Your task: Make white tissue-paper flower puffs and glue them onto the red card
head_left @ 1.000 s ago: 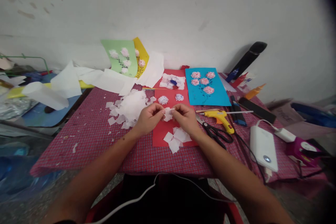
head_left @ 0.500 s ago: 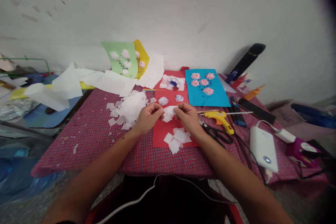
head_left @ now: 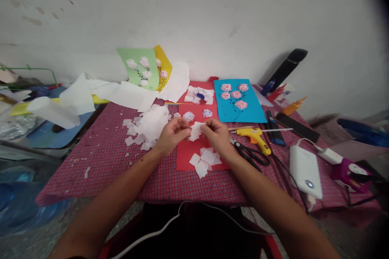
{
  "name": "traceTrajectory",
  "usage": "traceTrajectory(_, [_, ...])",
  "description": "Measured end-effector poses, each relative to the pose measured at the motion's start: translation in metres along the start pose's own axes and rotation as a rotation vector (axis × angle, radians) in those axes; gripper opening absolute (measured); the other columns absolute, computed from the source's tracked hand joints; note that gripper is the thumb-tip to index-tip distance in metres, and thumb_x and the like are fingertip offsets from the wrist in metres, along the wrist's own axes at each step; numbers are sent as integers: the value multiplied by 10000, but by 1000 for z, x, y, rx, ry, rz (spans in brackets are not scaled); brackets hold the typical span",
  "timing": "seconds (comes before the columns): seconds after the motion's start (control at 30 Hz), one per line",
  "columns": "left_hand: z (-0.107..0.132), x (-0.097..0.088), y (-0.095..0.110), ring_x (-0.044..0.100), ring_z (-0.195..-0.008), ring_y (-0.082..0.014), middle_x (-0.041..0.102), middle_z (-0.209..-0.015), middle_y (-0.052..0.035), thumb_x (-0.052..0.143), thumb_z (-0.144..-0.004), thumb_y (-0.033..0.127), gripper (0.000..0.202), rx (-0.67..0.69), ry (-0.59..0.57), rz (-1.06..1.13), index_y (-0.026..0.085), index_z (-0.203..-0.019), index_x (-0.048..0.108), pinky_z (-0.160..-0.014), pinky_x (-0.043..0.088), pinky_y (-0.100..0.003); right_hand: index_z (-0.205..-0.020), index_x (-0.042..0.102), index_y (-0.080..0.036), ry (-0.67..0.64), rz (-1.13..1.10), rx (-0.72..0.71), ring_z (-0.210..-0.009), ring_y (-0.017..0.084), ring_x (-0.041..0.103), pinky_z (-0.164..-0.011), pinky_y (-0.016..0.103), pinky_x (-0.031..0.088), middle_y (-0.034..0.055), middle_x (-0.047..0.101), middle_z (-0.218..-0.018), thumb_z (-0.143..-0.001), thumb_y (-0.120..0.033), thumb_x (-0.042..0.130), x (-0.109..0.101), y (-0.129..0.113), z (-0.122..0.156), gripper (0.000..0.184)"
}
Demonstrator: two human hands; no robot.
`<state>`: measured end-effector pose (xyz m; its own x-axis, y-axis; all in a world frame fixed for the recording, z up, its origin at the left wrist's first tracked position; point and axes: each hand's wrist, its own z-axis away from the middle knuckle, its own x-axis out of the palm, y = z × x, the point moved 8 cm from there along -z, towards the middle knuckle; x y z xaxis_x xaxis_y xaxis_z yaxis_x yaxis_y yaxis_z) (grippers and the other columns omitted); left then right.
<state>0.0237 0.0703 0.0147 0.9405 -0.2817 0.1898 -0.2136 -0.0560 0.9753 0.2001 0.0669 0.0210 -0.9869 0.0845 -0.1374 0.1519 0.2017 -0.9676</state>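
My left hand (head_left: 172, 135) and my right hand (head_left: 216, 136) pinch a small white tissue piece (head_left: 195, 130) between them, just above a red paper sheet (head_left: 186, 154). Both hands have their fingers closed on it. Several white tissue squares (head_left: 204, 158) lie on the red sheet below my right hand. Two small finished tissue flowers (head_left: 189, 116) sit on the sheet beyond my hands. A heap of white tissue scraps (head_left: 151, 124) lies left of my left hand.
A table with a red checked cloth (head_left: 103, 158) holds a blue card with pink flowers (head_left: 237, 101), black scissors (head_left: 251, 154), a yellow glue gun (head_left: 254, 135), a white power bank (head_left: 305, 170) and a purple device (head_left: 349, 174). Green and yellow cards (head_left: 142, 66) lean on the wall.
The tissue piece between my fingers has been pulled out from a small wad into a wider, more spread shape. My hands stay in the same spot.
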Motion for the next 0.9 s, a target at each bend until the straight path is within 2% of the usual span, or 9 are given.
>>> traceTrajectory(0.1, [2, 4, -3, 645, -752, -115, 645, -946, -10, 853, -726, 281, 446, -3, -36, -83, 196, -1045, 553, -710, 536, -270, -707, 554, -212, 7, 6, -7, -561, 127, 463, -540, 261, 380, -29, 540, -611, -820, -395, 664, 1, -3, 1, 241])
traceTrajectory(0.2, [4, 7, -5, 603, -707, -109, 600, -847, 23, 867, -711, 319, 439, 11, -31, -252, 203, -957, 522, -676, 497, -255, -685, 546, -211, 22, 11, -31, -580, 126, 462, -553, 260, 384, -29, 521, -629, -817, -404, 669, 3, -8, 4, 265])
traceTrajectory(0.37, [5, 4, 1, 544, -698, -123, 590, -782, 17, 713, -846, 328, 194, 96, 46, -513, 189, -870, 579, -658, 442, -263, -701, 563, -207, -23, 13, -40, -588, 125, 462, -567, 263, 384, -33, 523, -634, -827, -403, 670, 10, -14, 8, 256])
traceTrajectory(0.43, [4, 1, 5, 503, -669, -122, 547, -722, 26, 664, -875, 319, 176, 134, 69, -559, 185, -800, 578, -639, 410, -263, -701, 561, -209, -26, 17, -33, -585, 126, 463, -567, 266, 383, -32, 531, -630, -828, -401, 678, 10, -13, 8, 258])
traceTrajectory(0.53, [3, -5, 6, 485, -644, -120, 510, -686, 37, 664, -871, 328, 227, 132, 104, -528, 188, -742, 540, -623, 394, -263, -704, 570, -209, -34, 6, 6, -570, 131, 474, -553, 270, 381, -26, 553, -616, -831, -410, 689, 10, -7, 7, 265])
traceTrajectory(0.7, [2, -9, 2, 550, -685, -135, 568, -722, 25, 671, -871, 329, 189, 102, 114, -424, 190, -790, 573, -667, 440, -270, -712, 580, -205, -60, -30, 59, -527, 125, 466, -521, 266, 365, -31, 563, -583, -831, -424, 706, 10, -2, 7, 279])
traceTrajectory(0.9, [-1, -9, 0, 560, -689, -137, 607, -737, 9, 668, -871, 325, 164, 97, 93, -393, 183, -814, 608, -677, 451, -271, -736, 599, -201, -65, -30, 71, -514, 120, 471, -511, 261, 370, -30, 577, -592, -830, -436, 714, 10, 1, 4, 278])
